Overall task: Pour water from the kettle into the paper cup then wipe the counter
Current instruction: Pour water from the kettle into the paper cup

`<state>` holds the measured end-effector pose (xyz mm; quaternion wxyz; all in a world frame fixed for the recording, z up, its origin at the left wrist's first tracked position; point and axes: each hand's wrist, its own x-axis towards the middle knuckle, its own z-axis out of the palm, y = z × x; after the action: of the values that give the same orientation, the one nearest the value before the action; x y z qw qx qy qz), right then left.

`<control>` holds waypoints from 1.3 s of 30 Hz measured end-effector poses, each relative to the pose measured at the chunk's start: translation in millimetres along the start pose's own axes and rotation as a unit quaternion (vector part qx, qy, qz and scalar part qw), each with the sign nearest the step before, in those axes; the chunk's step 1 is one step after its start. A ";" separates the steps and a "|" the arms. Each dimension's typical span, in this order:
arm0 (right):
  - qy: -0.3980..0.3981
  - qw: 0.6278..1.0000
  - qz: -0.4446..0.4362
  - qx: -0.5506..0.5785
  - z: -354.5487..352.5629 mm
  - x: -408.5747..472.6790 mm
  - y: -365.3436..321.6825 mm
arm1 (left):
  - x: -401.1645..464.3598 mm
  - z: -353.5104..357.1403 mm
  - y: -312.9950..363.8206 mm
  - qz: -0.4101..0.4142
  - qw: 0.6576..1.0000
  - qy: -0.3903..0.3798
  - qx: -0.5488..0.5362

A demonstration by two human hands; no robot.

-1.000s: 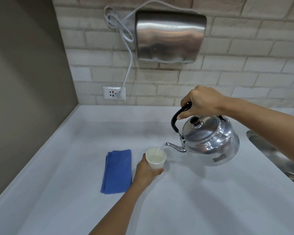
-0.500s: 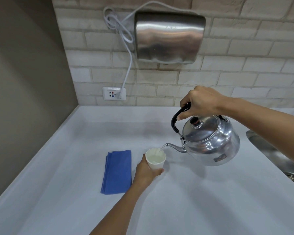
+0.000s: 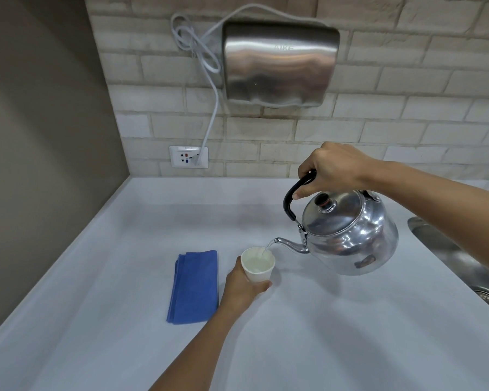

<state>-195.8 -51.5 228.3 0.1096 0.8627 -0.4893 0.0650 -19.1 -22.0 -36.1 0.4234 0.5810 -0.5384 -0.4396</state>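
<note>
A shiny metal kettle (image 3: 350, 235) hangs tilted above the white counter (image 3: 124, 348), its spout pointing left over a white paper cup (image 3: 259, 270). A thin stream of water runs from the spout into the cup, which holds water. My right hand (image 3: 331, 167) grips the kettle's black handle from above. My left hand (image 3: 242, 286) wraps the cup's lower side and holds it on the counter. A folded blue cloth (image 3: 194, 286) lies flat just left of the cup.
A steel sink (image 3: 463, 266) is set into the counter at the right edge. On the brick wall hang a metal hand dryer (image 3: 280, 63) and a socket (image 3: 189, 156) with its white cable. A brown side wall closes the left.
The kettle keeps pouring in nearly the same pose and the water in the cup has risen slightly. Both hands stay where they were.
</note>
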 end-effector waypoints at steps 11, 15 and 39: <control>0.000 1.000 0.000 -0.003 -0.4 -0.9 0.2 | 0.8 0.0 -0.8 -0.002 1.000 -0.001 0.001; -0.001 1.000 0.002 -0.004 -1.7 -0.6 -0.6 | 0.2 -0.3 -0.4 -0.003 1.000 -0.004 0.001; -0.009 1.000 0.002 -0.007 -4.4 1.5 -5.5 | -2.2 -1.4 4.1 -0.007 1.000 -0.004 0.004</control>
<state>-190.4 -48.9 232.2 0.1110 0.8618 -0.4920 0.0540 -18.9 -20.1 -31.7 0.4157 0.5850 -0.5374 -0.4428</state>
